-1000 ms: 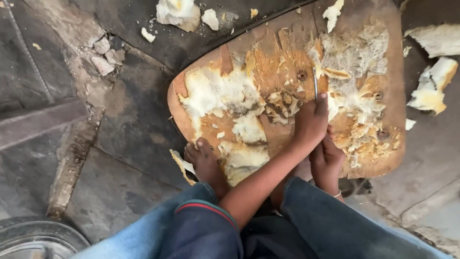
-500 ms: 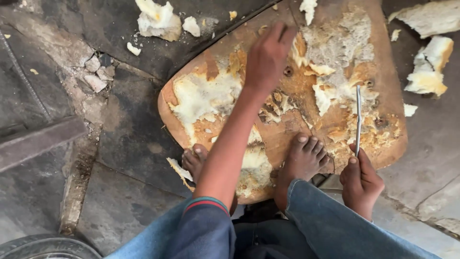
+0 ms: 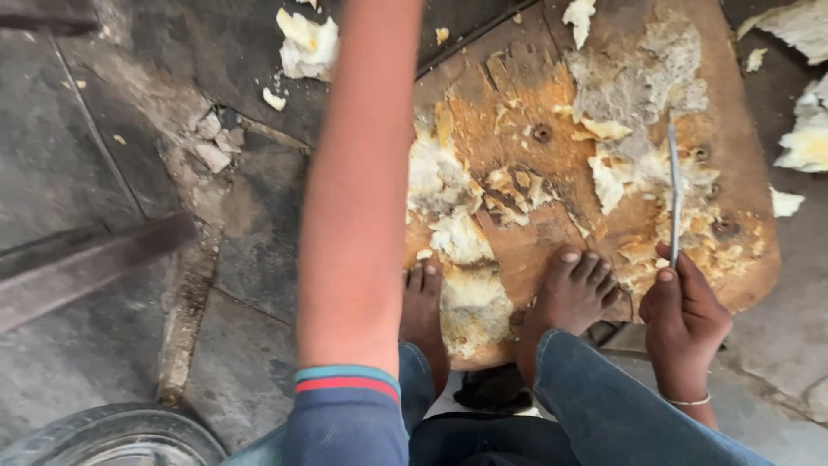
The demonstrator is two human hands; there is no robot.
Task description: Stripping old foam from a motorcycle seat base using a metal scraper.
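A rounded wooden board (image 3: 517, 121) lies on the floor, covered with patches of torn yellowish-white foam (image 3: 457, 242) and glue residue. My right hand (image 3: 681, 324) is at the board's near right edge and grips a thin flat metal blade (image 3: 674, 194) that points up across the board. My left forearm (image 3: 358, 190) stretches up through the picture close to the camera; its hand is past the top edge and hidden. Both my bare feet (image 3: 569, 298) rest on the board's near edge.
Loose foam chunks lie on the dark stone floor at the top left (image 3: 306, 43) and the far right (image 3: 806, 142). A dark bar (image 3: 86, 263) lies at the left. A tyre rim (image 3: 112, 440) shows at the bottom left corner. Rubble (image 3: 207, 142) sits beside a floor crack.
My left arm has risen and reached forward, taking its hand out of the picture. My right hand with the blade has pulled back to the board's near right edge.
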